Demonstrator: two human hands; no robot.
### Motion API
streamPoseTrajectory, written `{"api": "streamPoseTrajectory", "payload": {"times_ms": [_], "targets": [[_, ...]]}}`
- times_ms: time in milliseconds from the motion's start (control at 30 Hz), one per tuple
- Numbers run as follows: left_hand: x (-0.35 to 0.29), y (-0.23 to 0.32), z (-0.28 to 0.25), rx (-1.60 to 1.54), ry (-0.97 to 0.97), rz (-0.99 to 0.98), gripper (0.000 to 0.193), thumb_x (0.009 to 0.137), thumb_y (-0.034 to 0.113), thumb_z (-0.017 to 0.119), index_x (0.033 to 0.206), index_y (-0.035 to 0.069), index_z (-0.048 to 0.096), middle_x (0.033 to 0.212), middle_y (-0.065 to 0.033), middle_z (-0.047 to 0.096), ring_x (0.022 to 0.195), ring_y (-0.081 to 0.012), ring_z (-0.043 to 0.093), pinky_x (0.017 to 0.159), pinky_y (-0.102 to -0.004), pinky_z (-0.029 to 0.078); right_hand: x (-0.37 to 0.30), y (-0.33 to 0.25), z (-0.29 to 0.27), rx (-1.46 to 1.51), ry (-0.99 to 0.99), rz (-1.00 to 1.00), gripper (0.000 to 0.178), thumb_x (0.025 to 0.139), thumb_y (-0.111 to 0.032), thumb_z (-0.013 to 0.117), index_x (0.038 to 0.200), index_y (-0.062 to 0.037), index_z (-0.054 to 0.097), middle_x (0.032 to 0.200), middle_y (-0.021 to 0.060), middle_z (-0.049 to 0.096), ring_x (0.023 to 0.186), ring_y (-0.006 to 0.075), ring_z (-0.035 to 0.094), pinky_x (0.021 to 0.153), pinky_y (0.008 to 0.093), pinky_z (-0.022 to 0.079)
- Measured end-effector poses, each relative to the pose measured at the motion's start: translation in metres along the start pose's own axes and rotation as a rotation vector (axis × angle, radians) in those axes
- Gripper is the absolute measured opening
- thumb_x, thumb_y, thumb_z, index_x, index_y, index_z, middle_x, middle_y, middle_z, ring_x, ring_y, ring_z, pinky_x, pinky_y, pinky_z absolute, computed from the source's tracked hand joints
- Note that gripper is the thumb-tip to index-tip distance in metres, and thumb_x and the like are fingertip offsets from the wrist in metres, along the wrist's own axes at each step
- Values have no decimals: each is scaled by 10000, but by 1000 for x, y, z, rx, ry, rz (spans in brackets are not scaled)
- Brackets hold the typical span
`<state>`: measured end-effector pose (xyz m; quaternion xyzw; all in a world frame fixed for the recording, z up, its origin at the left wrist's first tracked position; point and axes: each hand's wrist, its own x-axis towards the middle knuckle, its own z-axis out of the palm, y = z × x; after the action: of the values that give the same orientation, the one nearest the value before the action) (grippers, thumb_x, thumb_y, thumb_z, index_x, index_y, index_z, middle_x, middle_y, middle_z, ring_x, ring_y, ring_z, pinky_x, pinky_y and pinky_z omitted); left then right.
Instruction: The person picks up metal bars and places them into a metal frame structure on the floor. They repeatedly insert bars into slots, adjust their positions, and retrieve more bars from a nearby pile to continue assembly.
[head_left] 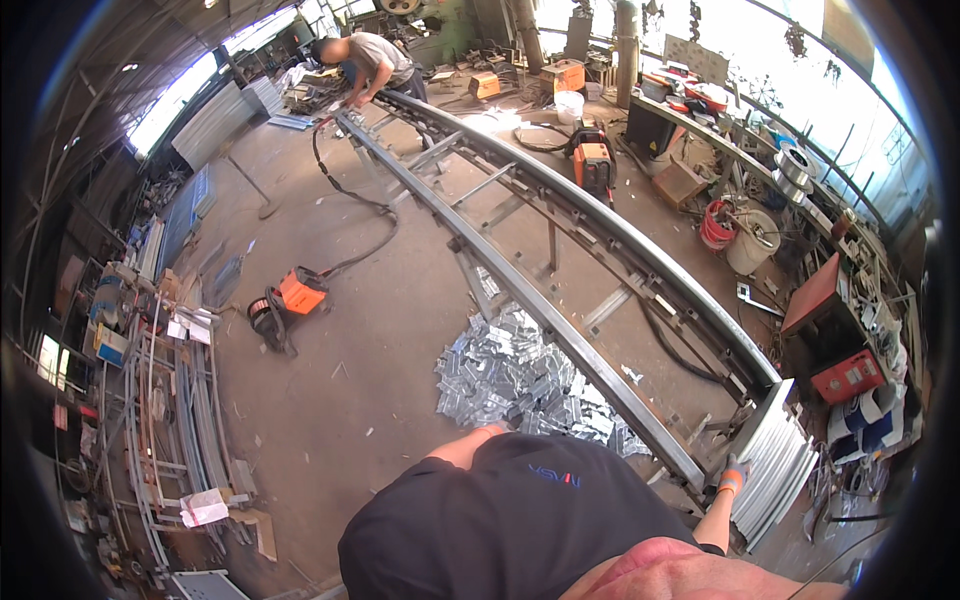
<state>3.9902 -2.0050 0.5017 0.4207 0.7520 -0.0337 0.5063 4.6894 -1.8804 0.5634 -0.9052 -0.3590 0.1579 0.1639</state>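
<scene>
At the lower right, my right hand (735, 474) wears a grey glove with an orange cuff. It grips the near-left edge of a stack of long pale metal strips (776, 462) at the near end of a long metal frame. My left forearm (465, 449) shows beside my dark shirt, but the hand is hidden behind my body. The metal frame (545, 312) has two long rails joined by crossbars and runs away to the far left. Beneath its near part lies a heap of small shiny metal brackets (520, 372).
A co-worker (378, 62) bends over the frame's far end. Orange machines stand on the floor, one (302, 290) left with a cable and one (593, 165) beyond the frame. Racked metal bars (190, 400) line the left. A red bucket (717, 226) and cluttered bench (740, 150) stand right.
</scene>
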Motion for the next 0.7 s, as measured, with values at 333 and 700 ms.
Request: {"api": "streamPoseTrajectory", "payload": {"times_ms": [333,700], "targets": [[3,3,3,5,-3,0,607,862,398,734,1321,12,638,1265,-252,667,1174,-383,641,980,-468,516,-7,-4,-7,-19,31,-25,796,806,-367,725,1439,61,502,1364,352,579,1288,483,550,1067,495,461],[4,-1,4,5,4,6,641,851,419,739,1339,16,635,1290,-265,661,1203,-398,635,1004,-477,512,-10,-13,-12,41,23,0,869,795,-403,755,1479,56,478,1379,346,586,1315,474,549,1103,487,440]]}}
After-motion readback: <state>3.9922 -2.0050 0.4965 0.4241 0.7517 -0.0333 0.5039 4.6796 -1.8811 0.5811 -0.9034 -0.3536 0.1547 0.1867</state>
